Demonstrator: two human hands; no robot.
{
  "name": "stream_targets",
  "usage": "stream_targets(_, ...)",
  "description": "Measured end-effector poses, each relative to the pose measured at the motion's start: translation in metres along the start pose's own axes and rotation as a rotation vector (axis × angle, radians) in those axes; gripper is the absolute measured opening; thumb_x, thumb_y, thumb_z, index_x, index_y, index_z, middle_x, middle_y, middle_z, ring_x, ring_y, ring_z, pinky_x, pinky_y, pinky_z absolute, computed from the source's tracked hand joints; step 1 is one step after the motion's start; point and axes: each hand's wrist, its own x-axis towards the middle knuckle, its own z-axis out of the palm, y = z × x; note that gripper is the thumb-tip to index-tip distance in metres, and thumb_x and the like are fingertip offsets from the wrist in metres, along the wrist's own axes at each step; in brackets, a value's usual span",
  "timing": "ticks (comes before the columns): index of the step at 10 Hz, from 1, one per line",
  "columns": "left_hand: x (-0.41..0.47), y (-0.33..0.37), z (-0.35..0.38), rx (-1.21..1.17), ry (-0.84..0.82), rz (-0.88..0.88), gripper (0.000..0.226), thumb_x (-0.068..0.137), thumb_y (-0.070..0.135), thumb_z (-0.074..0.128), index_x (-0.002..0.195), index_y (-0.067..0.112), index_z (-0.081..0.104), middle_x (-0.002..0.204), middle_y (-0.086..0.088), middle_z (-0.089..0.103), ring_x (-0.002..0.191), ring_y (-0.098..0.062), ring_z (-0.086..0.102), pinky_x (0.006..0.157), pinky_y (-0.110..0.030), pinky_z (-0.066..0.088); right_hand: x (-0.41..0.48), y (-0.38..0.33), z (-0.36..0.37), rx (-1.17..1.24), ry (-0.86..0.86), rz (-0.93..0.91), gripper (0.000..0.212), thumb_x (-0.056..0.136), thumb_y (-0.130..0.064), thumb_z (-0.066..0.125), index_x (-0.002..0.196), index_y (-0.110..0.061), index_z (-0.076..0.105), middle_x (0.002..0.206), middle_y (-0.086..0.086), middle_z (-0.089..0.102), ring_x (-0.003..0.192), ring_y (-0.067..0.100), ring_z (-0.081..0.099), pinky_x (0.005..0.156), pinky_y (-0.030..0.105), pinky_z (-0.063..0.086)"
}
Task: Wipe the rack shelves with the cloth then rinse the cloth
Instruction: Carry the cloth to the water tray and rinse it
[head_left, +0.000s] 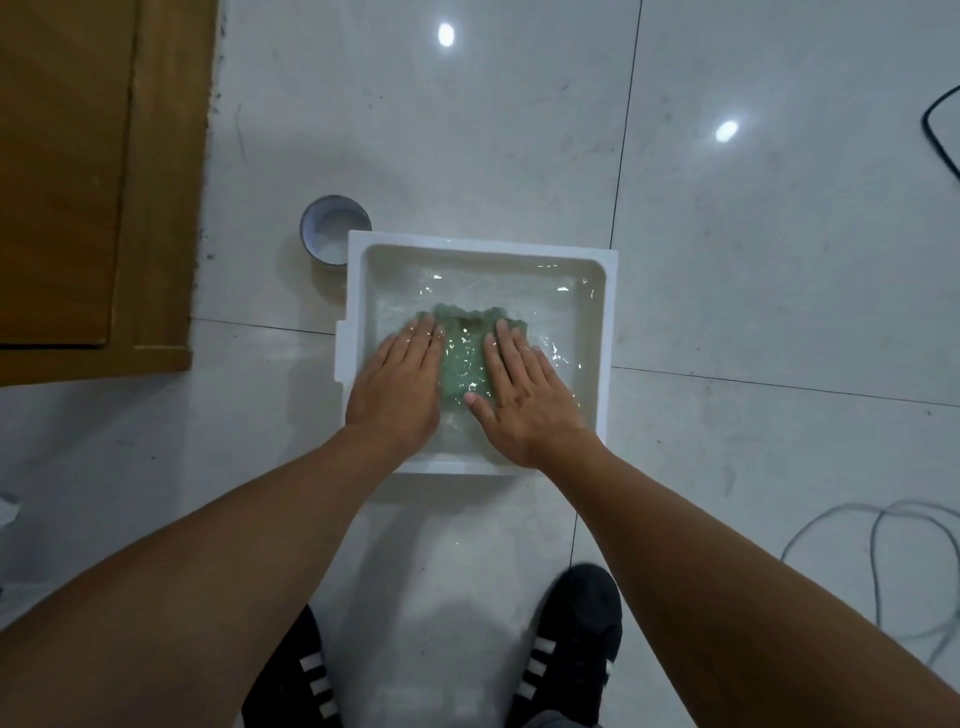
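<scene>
A green cloth (464, 351) lies under water in a white square foam basin (611, 332) on the tiled floor. My left hand (397, 382) lies flat on the cloth's left part, fingers stretched out and dipped in the water. My right hand (524, 392) presses flat on the cloth's right part, fingers spread. Between the two hands a strip of cloth shows, and its far edge bunches up past my fingertips. The water surface ripples. No rack is in view.
A roll of tape (335, 231) stands on the floor touching the basin's far left corner. A wooden door (93, 176) fills the upper left. Grey cable (893, 561) loops at the right, a black cable (937, 135) further up. My black shoes (569, 639) are below the basin.
</scene>
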Motion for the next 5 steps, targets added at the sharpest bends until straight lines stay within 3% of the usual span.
stream_targets(2,-0.016,0.004,-0.013,0.022,-0.050,0.035,0.060,0.111,0.030,0.037,0.164,0.006,0.021,0.174,-0.014,0.012,0.162,-0.029,0.009,0.131,-0.041,0.004,-0.020,-0.005,-0.026,-0.003,-0.046,0.010,0.076,0.099,-0.060,0.007,0.156,-0.014,-0.012,0.163,0.005,-0.022,0.150,0.017,-0.019,0.123,0.037,-0.007)
stream_targets(5,-0.075,0.023,-0.051,0.007,-0.167,-0.072,0.061,0.112,0.032,0.026,0.166,0.007,0.011,0.176,-0.010,0.005,0.163,-0.026,0.005,0.132,-0.042,0.004,-0.074,-0.010,-0.083,-0.033,-0.233,0.032,0.077,0.100,-0.061,0.011,0.155,-0.016,-0.017,0.161,0.004,-0.025,0.149,0.017,-0.021,0.122,0.037,-0.009)
